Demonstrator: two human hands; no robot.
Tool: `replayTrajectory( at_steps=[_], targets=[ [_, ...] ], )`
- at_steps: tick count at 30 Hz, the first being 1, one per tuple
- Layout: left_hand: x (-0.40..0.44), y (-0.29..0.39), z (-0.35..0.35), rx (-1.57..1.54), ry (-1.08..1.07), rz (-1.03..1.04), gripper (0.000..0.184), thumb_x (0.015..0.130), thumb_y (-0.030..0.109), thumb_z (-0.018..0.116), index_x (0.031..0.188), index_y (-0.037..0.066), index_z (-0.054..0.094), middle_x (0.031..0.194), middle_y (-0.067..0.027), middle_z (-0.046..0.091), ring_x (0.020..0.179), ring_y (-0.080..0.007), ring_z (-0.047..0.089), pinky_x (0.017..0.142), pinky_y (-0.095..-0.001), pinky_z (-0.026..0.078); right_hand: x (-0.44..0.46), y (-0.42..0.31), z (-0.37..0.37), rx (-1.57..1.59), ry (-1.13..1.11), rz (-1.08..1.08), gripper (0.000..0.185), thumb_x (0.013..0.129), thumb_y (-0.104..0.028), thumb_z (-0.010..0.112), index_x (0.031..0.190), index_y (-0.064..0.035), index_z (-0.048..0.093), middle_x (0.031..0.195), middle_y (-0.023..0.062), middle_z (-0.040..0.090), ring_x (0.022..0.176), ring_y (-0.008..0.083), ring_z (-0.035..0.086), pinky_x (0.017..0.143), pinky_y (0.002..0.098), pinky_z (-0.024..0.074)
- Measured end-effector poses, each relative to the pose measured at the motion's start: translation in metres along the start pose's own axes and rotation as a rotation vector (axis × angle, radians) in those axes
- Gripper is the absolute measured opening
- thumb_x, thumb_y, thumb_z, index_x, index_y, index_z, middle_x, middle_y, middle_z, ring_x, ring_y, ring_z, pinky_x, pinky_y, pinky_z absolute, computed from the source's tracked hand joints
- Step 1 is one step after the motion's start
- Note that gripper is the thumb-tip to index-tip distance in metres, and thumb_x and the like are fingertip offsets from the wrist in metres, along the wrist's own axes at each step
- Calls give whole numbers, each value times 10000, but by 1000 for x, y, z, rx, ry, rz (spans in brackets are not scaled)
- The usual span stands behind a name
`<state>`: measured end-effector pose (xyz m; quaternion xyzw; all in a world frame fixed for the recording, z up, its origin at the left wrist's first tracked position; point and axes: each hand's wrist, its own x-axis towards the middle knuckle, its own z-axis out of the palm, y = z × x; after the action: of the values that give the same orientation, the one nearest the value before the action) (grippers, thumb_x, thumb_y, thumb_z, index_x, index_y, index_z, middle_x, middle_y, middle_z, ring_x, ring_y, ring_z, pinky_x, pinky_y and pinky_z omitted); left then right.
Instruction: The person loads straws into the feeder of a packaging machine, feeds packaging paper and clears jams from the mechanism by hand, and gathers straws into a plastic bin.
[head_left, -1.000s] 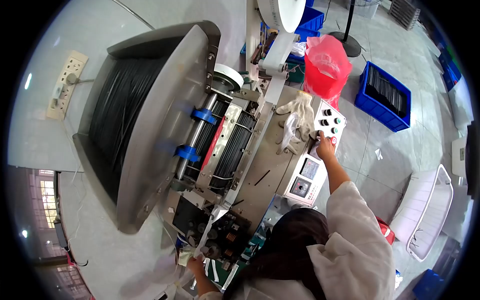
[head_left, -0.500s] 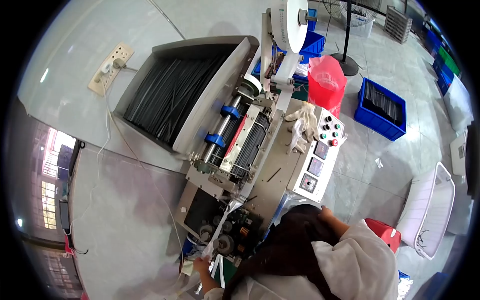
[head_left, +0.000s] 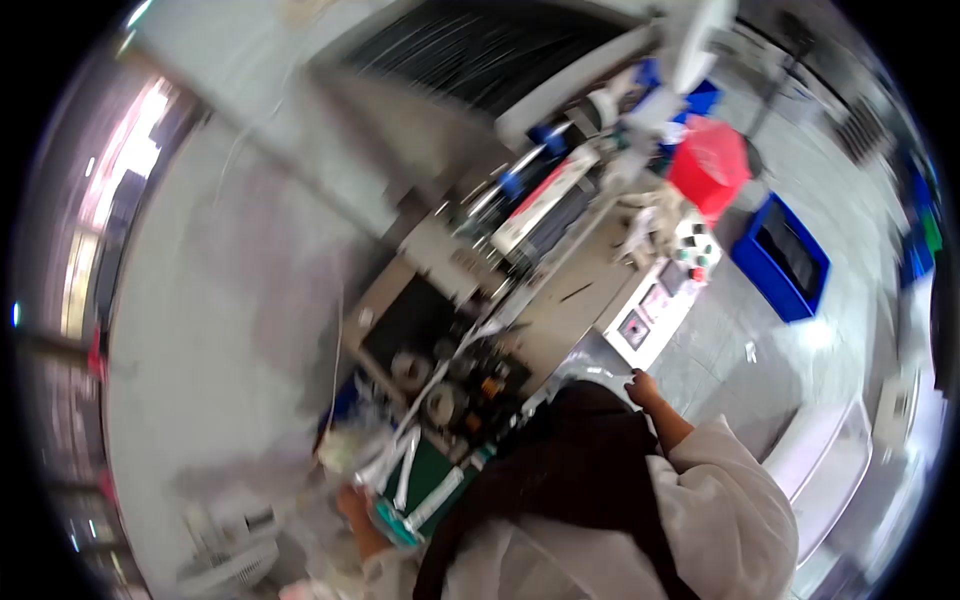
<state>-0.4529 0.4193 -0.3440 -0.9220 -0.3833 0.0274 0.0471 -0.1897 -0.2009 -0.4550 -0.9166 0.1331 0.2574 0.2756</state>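
A packing machine (head_left: 575, 290) stands before me, with thin black sticks lying in its channel. From its rollers (head_left: 442, 403) a strip of clear plastic film (head_left: 425, 395) runs down to the lower left. My left hand (head_left: 352, 502), smeared by motion, appears closed on the film's end. Beside that hand are white strips (head_left: 405, 470) and a teal-coloured piece (head_left: 395, 525). My right hand (head_left: 641, 386) is close to the lower corner of the control panel (head_left: 640, 340); its fingers are too small and blurred to read. A glove (head_left: 650, 225) lies on the machine top.
A hopper (head_left: 590, 75) of black sticks sits at the top, next to a white film reel (head_left: 695, 50). On the floor to the right are a red bag (head_left: 710, 165), a blue crate (head_left: 750, 255) with dark sticks and a white basket (head_left: 825, 470).
The view has turned and blurred. My left hand and the film end have shifted left, and more white strips show beside them. My right hand has come nearer the panel's lower corner.
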Motion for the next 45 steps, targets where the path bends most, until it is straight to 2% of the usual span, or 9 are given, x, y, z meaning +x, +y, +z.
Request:
replayTrajectory(
  at_steps=[4, 13, 14, 17, 21, 27, 33, 41, 45],
  targets=[
    [-37, -50, -12, -84, -130, -219, 320, 619, 334, 622, 739, 38, 599, 661, -147, 575, 635, -326, 557, 594, -417, 437, -5, -15, -8, -91, -124, -137, 484, 670, -203, 553, 1100, -6, 451, 958, 183, 573, 905, 318, 540, 788, 375, 432],
    [-183, -173, -95, 150, 254, -651, 198, 696, 220, 564, 695, 22, 569, 694, -123, 583, 620, -258, 569, 563, -367, 447, 17, -30, -19, -132, -224, -295, 387, 662, -231, 581, 966, 8, 550, 887, 168, 596, 845, 287, 571, 748, 346, 447],
    [-200, -168, -138, -349, 405, -991, 235, 713, 225, 589, 683, -6, 555, 557, -94, 538, 482, -193, 507, 468, -319, 410, 10, -61, -25, -182, -261, -427, 384, 663, -240, 587, 957, 6, 556, 874, 167, 601, 826, 274, 580, 735, 342, 453],
    [-210, -147, -184, -881, 667, -860, 197, 750, 212, 614, 757, 23, 558, 586, 2, 506, 489, -65, 418, 430, -213, 328, -19, -138, -28, -8, -454, -580, 300, 721, -177, 566, 964, -2, 546, 856, 136, 608, 812, 224, 587, 724, 298, 451],
    [-184, -29, -249, -1403, 760, -708, 265, 759, 158, 607, 985, 45, 527, 864, 4, 558, 735, -65, 497, 601, -203, 387, -105, -272, -36, 278, -861, -774, 294, 804, -97, 521, 1082, -12, 477, 976, 102, 579, 898, 159, 547, 764, 264, 427],
    [-199, -18, -254, -1869, 874, -563, 311, 793, 82, 546, 1091, 31, 473, 991, -84, 566, 767, -122, 552, 517, -172, 385, -189, -353, -21, 114, -1082, -1131, 308, 811, -110, 520, 1094, -4, 462, 974, 95, 574, 900, 149, 541, 762, 262, 426],
    [-255, -105, -236, -1860, 1460, -754, 336, 795, -5, 478, 1086, -122, 356, 1027, -233, 505, 911, -278, 554, 695, -217, 502, -177, -317, 10, -256, -1309, -1017, 318, 809, -149, 533, 1095, -22, 471, 947, 79, 587, 857, 139, 551, 746, 259, 428],
    [-299, -202, -208, -1182, 2081, -1167, 206, 722, 6, 498, 845, -116, 386, 877, -178, 516, 767, -286, 586, 675, -315, 537, -180, -331, 22, -303, -1078, -1133, 330, 788, -112, 535, 1097, -18, 469, 966, 120, 583, 840, 179, 569, 699, 275, 450],
    [-304, -221, -184, -868, 1903, -1470, 191, 698, 76, 510, 747, -75, 403, 790, -163, 535, 637, -218, 563, 557, -295, 531, -177, -323, 23, -326, -1059, -1098, 331, 779, -109, 543, 1091, -23, 473, 952, 126, 587, 834, 195, 576, 684, 279, 452]
  ],
)
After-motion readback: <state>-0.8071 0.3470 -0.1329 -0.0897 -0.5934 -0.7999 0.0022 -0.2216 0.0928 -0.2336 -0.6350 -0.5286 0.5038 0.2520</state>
